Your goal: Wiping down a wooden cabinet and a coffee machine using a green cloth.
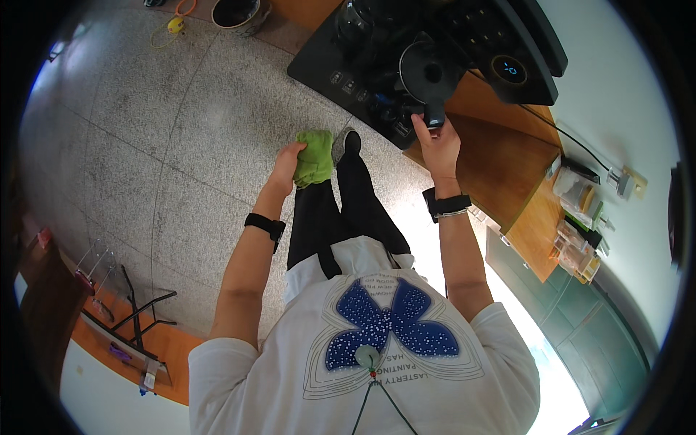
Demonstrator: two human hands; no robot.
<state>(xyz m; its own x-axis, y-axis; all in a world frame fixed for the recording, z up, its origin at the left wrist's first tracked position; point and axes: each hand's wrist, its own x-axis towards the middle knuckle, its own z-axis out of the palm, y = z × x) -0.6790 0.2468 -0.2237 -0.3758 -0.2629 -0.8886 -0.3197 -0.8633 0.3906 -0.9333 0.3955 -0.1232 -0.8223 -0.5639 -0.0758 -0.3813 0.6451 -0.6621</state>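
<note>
In my left hand point(288, 163) is a folded green cloth point(314, 157), held out over the floor in front of my legs. My right hand point(439, 142) has its fingers at the black handle point(434, 113) of a kettle with a dark lid point(429, 70). That kettle sits on a black tea-making appliance point(348, 81), whose panel carries a lit round display point(509, 69). Behind the kettle stands a dark glass vessel point(356, 22). The underside of my right hand's grip is partly hidden.
The appliance rests on a wooden cabinet point(489, 157) along the wall. A power cord point(576, 138) runs to a wall socket point(636, 182). Packaged items point(576, 250) line the cabinet's back edge. A bucket-like bin point(239, 13) is on the tiled floor point(217, 109); a folding metal frame point(138, 310) stands left.
</note>
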